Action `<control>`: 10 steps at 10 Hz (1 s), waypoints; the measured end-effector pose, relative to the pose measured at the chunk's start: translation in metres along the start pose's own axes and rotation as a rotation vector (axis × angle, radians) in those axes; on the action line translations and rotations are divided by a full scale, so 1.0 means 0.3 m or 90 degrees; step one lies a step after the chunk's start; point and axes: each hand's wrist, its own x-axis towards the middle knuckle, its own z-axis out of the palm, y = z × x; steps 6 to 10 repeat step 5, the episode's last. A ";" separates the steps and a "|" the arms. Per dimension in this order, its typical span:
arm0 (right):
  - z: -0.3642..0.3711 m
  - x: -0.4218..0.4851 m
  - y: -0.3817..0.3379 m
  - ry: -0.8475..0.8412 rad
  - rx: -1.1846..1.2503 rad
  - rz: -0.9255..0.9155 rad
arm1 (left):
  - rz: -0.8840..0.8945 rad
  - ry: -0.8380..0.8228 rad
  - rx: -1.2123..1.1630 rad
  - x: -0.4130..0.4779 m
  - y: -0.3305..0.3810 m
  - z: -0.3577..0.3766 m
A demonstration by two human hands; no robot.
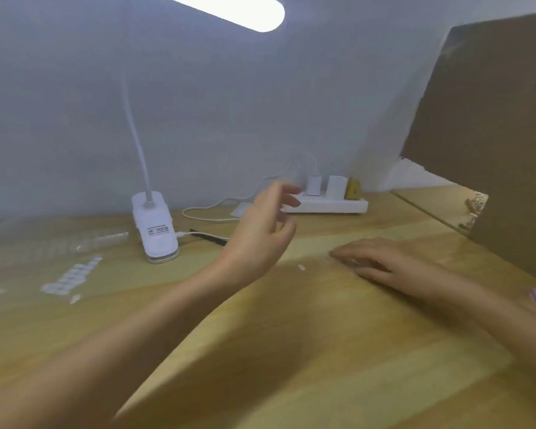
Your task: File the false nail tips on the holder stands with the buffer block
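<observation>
The left hand (260, 233) hangs raised above the worktop (307, 351), its fingers loosely curled and spread, with nothing in them. The right hand (381, 261) lies flat on the worktop, palm down and fingers straight; blur hides whether anything lies under the fingertips. Between the two hands, just off the right hand's fingertips, lies one small white nail tip (301, 267). Well to the left of the left hand, blurred rows of false nail tips (72, 275) lie on the worktop, and whether they sit on stands cannot be told. Just left of the left hand stands a white clip lamp (155, 230). Beyond that hand, against the wall, lies a white power strip (325, 206). A cardboard box (492, 119) rises to the right of the right hand.
</observation>
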 end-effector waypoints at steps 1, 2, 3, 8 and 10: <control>0.020 -0.056 -0.063 -0.005 -0.038 -0.003 | 0.046 0.001 0.004 -0.148 -0.018 -0.163; 0.057 -0.058 -0.132 -0.005 -0.073 0.004 | 0.077 0.013 0.075 -0.297 -0.040 -0.306; 0.074 -0.023 -0.185 0.038 -0.070 0.030 | 0.050 0.013 0.140 -0.422 -0.063 -0.402; 0.103 0.066 -0.230 0.129 -0.015 0.033 | 0.047 -0.040 0.265 -0.603 -0.138 -0.472; 0.103 0.066 -0.230 0.129 -0.015 0.033 | 0.047 -0.040 0.265 -0.603 -0.138 -0.472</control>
